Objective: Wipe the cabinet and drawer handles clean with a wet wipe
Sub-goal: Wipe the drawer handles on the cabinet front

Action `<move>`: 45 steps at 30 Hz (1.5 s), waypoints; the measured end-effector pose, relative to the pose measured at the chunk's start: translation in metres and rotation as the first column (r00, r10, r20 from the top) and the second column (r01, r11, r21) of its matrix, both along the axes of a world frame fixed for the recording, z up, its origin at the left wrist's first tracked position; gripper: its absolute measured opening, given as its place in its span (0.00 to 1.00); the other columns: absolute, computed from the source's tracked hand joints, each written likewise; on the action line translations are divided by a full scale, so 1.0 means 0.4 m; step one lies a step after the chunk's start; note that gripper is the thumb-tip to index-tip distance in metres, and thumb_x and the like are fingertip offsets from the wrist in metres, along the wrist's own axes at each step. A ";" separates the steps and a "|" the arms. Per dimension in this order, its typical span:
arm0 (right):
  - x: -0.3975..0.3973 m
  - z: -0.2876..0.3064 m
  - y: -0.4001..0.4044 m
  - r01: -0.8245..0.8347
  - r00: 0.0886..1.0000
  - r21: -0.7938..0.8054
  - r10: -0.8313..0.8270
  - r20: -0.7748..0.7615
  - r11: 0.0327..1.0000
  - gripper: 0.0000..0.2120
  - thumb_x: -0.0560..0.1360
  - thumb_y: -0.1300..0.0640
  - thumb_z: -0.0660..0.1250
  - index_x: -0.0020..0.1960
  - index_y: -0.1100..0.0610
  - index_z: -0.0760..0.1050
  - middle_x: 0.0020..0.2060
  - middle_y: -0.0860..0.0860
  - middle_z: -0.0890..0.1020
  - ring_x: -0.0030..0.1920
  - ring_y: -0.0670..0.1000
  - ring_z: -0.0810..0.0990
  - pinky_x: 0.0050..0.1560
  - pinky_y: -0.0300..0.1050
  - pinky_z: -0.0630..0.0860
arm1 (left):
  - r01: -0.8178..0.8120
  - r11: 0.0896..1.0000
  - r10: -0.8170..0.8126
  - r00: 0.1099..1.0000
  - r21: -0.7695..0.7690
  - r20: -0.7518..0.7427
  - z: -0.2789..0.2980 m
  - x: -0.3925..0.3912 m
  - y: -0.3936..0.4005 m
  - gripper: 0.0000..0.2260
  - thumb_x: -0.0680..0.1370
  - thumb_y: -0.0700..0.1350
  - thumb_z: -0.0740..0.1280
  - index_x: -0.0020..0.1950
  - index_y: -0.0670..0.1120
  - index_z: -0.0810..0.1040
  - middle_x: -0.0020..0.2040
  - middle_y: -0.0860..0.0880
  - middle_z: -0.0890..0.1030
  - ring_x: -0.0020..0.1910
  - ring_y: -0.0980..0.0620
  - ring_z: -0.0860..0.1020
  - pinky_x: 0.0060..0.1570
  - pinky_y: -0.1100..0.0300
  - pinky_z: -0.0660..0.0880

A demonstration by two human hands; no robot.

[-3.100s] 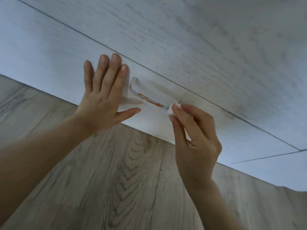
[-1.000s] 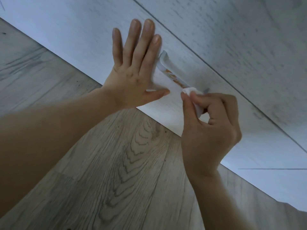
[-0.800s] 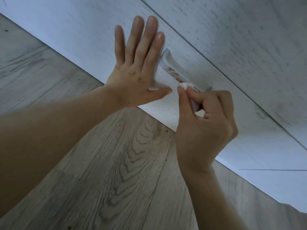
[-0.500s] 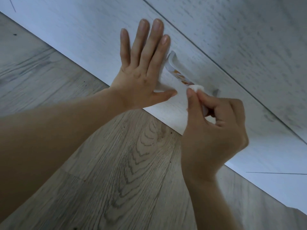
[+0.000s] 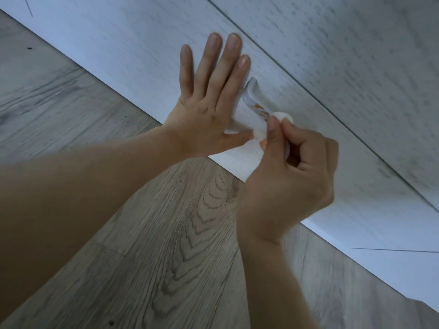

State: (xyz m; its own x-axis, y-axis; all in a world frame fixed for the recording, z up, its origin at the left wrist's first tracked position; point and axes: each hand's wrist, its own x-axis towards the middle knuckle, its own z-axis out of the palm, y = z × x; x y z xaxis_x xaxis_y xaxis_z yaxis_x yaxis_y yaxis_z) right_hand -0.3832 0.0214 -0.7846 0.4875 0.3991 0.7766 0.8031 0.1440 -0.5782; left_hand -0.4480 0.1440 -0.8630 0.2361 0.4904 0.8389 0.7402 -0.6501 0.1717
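The wet wipe [image 5: 280,116], bunched into a small white wad, is held against the drawer handle [image 5: 255,100] a little right of the middle of the view, at about 1 o'clock from centre. It looks soft, light and limp, so it is judged to fold to whatever is pressed into it and to slide easily on the smooth handle; firm finger pressure rather than a loose hold is probably needed for it to scrub and not slip. The handle appears rigid, curved and fixed to the pale drawer front [image 5: 142,55], with orange marks on its face, and it is best worked by wrapping the wipe round its bar from the free end inward. The grip of the right hand [image 5: 292,176] is pinching the wipe between thumb and curled fingers, with part of the handle hidden behind them. At 9 o'clock from the handle, the left hand [image 5: 209,105] is laid flat on the drawer front with its fingers spread straight, just beside the handle's end, its thumb tip close to the wipe. A seam between panels [image 5: 308,91] runs at 1 o'clock of the handle, and a grey wood-grain floor [image 5: 166,233] lies at 6 o'clock.
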 end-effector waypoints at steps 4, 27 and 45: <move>-0.008 0.001 0.000 0.012 1.000 -0.029 -0.012 0.000 1.000 0.03 0.69 0.63 0.75 0.39 0.63 0.81 0.33 0.48 0.76 0.30 0.45 0.77 0.35 0.25 0.69 | -0.011 1.000 0.011 1.000 0.019 -0.005 -0.005 0.002 0.003 0.51 0.72 0.73 0.55 0.72 0.44 0.25 0.70 0.49 0.22 0.70 0.46 0.27 0.69 0.40 0.34; -0.055 0.012 0.003 -0.023 0.976 -0.059 0.009 -0.219 0.998 0.04 0.70 0.62 0.74 0.41 0.57 0.80 0.34 0.54 0.83 0.36 0.49 0.82 0.38 0.32 0.75 | 0.020 0.999 -0.023 0.995 -0.026 -0.102 0.004 -0.100 -0.009 0.41 0.76 0.63 0.62 0.74 0.40 0.45 0.73 0.40 0.50 0.72 0.39 0.50 0.70 0.39 0.39; 0.052 0.056 -0.031 -0.036 0.840 -0.452 0.272 0.470 0.891 0.17 0.75 0.61 0.68 0.61 0.68 0.74 0.47 0.61 0.76 0.47 0.47 0.71 0.48 0.33 0.70 | 0.071 0.997 -0.074 0.993 -0.029 -0.093 -0.004 -0.103 -0.002 0.45 0.76 0.63 0.61 0.76 0.43 0.34 0.73 0.42 0.49 0.76 0.47 0.40 0.71 0.41 0.37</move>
